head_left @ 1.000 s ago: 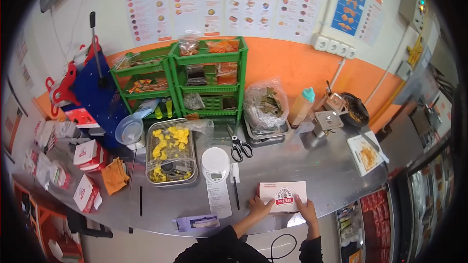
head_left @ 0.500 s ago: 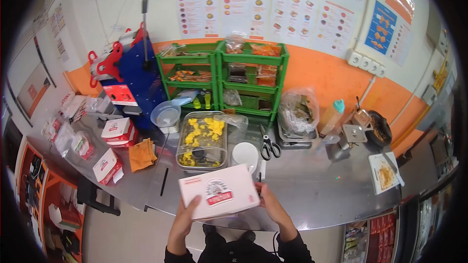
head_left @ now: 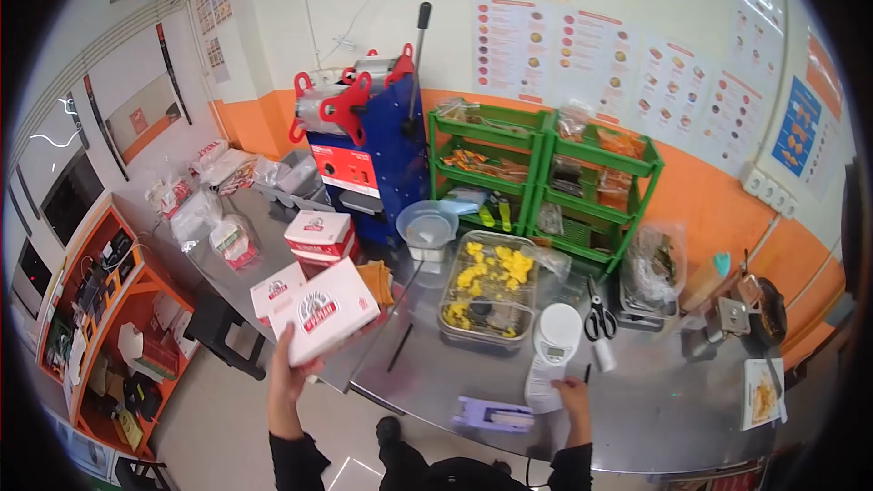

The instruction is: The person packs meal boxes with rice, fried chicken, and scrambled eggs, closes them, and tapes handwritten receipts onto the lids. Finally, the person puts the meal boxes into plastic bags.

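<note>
The left hand (head_left: 288, 376) is gripping a white box (head_left: 329, 309) by its near lower-left corner, with the thumb at the front edge. The right hand (head_left: 573, 396) has its fingers at the edge of a paper receipt (head_left: 543, 388); I cannot tell whether they pinch it or only touch it.

Counting from the white box, a stack of boxes (head_left: 318, 229) is at 12 o'clock, and a single box (head_left: 273, 289) at 10 o'clock; the held one covers part of both in view. An orange cloth (head_left: 376, 280) lies at 2 o'clock, with a plastic bowl (head_left: 427, 223) farther along this direction, and the blue machine (head_left: 391, 150) stands at 1 o'clock. At 4 o'clock there is a thin black stick (head_left: 398, 347), at 3 o'clock a tray (head_left: 487, 342) with yellow food, and at 9 o'clock a black stool (head_left: 227, 332).

From the right hand, the kitchen scale (head_left: 557, 332) is at 12 o'clock, the scissors (head_left: 600, 320) and a white roll (head_left: 604, 355) at 1 o'clock, the purple tool (head_left: 493, 414) at 9 o'clock.
</note>
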The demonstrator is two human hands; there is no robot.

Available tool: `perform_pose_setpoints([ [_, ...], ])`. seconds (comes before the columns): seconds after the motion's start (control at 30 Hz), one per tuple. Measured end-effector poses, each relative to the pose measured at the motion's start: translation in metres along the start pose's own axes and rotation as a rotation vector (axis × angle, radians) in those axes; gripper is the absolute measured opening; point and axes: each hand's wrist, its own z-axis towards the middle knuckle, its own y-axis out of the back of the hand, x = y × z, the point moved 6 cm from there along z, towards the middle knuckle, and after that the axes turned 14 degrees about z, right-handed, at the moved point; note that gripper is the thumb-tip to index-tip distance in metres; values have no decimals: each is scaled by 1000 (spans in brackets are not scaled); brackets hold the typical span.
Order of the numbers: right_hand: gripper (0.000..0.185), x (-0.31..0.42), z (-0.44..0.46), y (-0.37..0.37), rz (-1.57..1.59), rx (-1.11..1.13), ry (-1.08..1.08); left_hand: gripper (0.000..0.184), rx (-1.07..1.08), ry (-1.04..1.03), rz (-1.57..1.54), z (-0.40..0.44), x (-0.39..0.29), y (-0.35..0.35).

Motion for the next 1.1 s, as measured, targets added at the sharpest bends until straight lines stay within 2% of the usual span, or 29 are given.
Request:
perform_pose_setpoints([
  [0.07, 17, 11, 5, 0, 30, -12, -38, 56, -6, -45, 84, 64, -31, 23],
  [0.13, 26, 34, -4, -5, -53, -69, -159, 58, 61, -20, 93, 127, -60, 32],
  [0.2, 26, 28, 18, 1, -238, 28, 71, 60, 102, -37, 245, 205, -75, 54],
  [0.3, 34, 69, 21, 12, -735, -79, -50, 64, 278, -57, 366, 297, -102, 62],
  [0.33, 42, 82, 10, 10, -664, -231, 11, 63, 293, -35, 412, 332, -101, 67],
  [0.37, 41, 119, -10, -18, -693, -269, 73, 66, 363, -35, 408, 355, -102, 64],
  [0.43, 37, 212, -60, -122, -618, -189, 250, 69, 427, 6, 424, 396, -92, 66],
  [0.47, 42, 251, -75, -183, -664, -15, 356, 71, 459, 27, 431, 410, -87, 68],
  [0.5, 41, 272, -82, -240, -419, 216, 370, 71, 472, 36, 457, 420, -83, 69],
  [0.53, 43, 289, -86, -295, -391, 405, 471, 72, 487, 49, 483, 426, -77, 70],
  [0.57, 41, 308, -91, -347, -365, 489, 570, 72, 502, 59, 508, 433, -73, 71],
  [0.67, 38, 333, -83, -482, 20, 654, 728, 72, 349, 25, 873, 458, -70, 85],
  [0.73, 36, 317, -55, -558, 405, 596, 668, 73, 233, -154, 1125, 449, -90, 86],
  [0.8, 35, 250, 6, -643, 205, 366, 795, 76, 116, -353, 1364, 434, -115, 80],
  [0.83, 34, 238, 2, -652, 25, 279, 768, 67, 46, -380, 1546, 431, -119, 78],
  [0.9, 32, 231, -5, -661, -328, 102, 703, 53, -74, -740, 1368, 419, -131, 73],
  [0.93, 31, 232, -7, -662, -379, 53, 657, 46, -131, -909, 1262, 411, -136, 72],
  [1.0, 29, 243, -22, -661, -485, -45, 552, 38, 73, -1188, 1146, 398, -142, 58],
  [1.03, 28, 234, -17, -665, -507, -113, 627, 34, 182, -1323, 1071, 388, -146, 51],
  [1.1, 30, 234, -17, -669, -504, -119, 631, 30, 358, -1309, 1014, 376, -149, 36],
])
